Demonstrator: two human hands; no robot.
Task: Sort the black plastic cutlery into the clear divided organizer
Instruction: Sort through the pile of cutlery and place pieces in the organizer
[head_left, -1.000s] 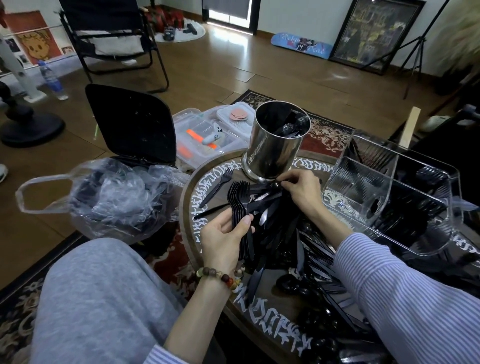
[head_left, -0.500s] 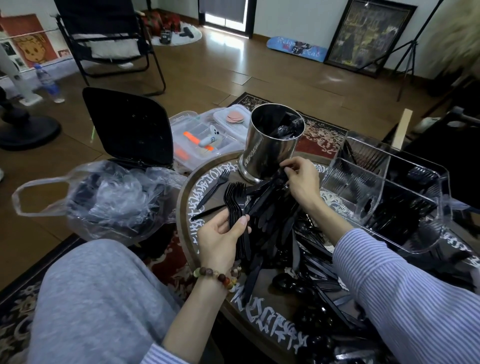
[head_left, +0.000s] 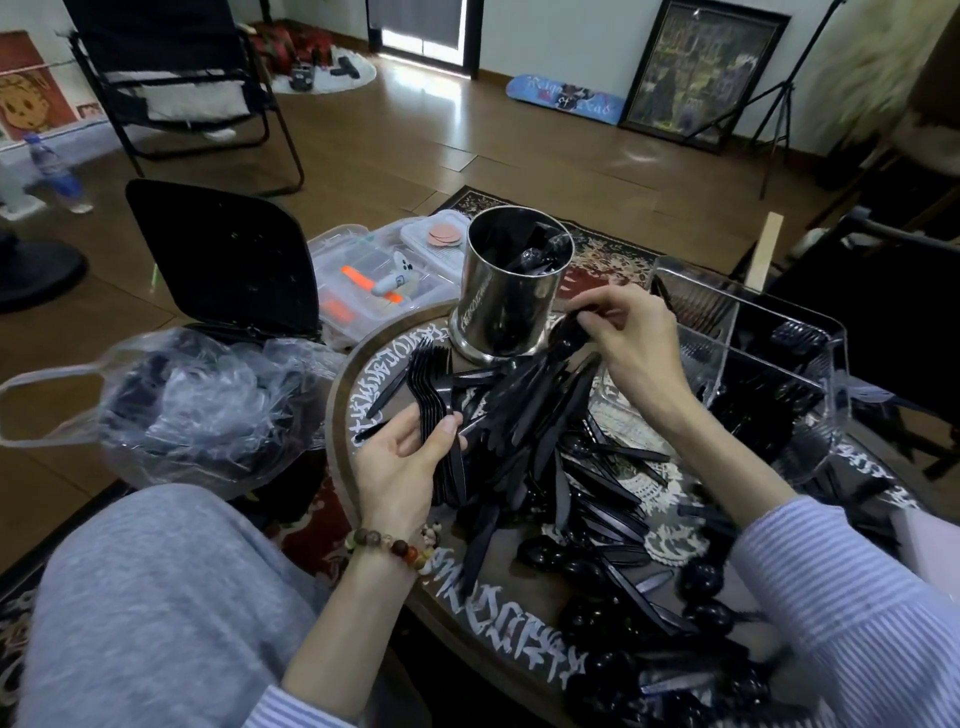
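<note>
A heap of black plastic cutlery (head_left: 561, 467) covers the round table (head_left: 498, 613). My left hand (head_left: 405, 462) grips a stack of black forks (head_left: 434, 379), tines pointing away from me. My right hand (head_left: 623, 332) pinches a black spoon (head_left: 569, 335) by its bowl end, lifted just above the heap beside the metal cup. The clear divided organizer (head_left: 748, 353) stands at the right of the table, with forks in its far compartment and other black pieces in the nearer ones.
A shiny metal cup (head_left: 506, 301) holding black cutlery stands at the table's far edge. A clear plastic bag (head_left: 197, 410) and a black open lid (head_left: 223, 260) sit left of the table. Clear storage boxes (head_left: 374, 275) lie behind it.
My right hand has risen from the heap toward the metal cup, lifting a spoon with it. My left hand keeps the fork stack in about the same place.
</note>
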